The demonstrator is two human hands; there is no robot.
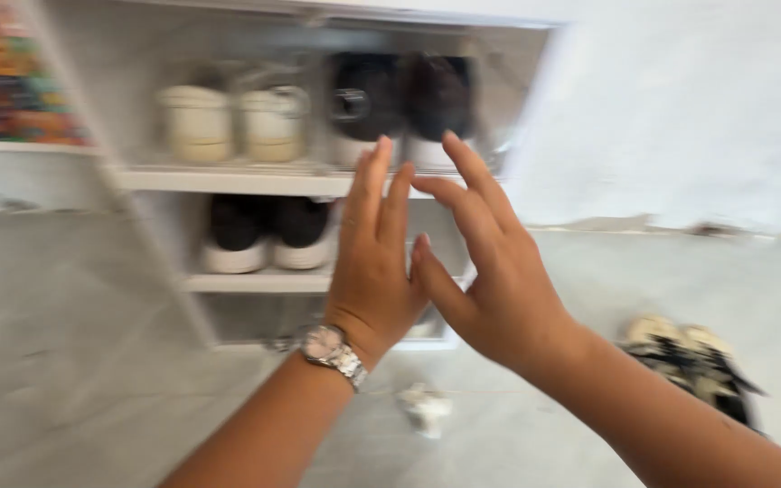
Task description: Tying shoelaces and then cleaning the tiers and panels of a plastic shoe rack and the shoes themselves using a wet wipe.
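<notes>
My left hand (pixel 374 262), with a silver wristwatch (pixel 332 351) on its wrist, reaches toward a white shoe rack (pixel 228 181) with its fingers straight and together. My right hand (pixel 490 271) is beside it, fingers spread, thumb touching the left hand. Both are flat against or just in front of the rack's clear front, near the middle shelf; neither holds anything. A black pair of shoes (pixel 404 104) and a cream pair (pixel 232 122) stand on the top shelf. Another black pair with white soles (pixel 268 233) is on the shelf below. The picture is blurred.
A pair of black and cream sandals (pixel 693 361) lies on the grey tiled floor at right. A small white crumpled object (pixel 427 408) lies on the floor below my hands. A white wall is at right, colourful items (pixel 11 77) at upper left.
</notes>
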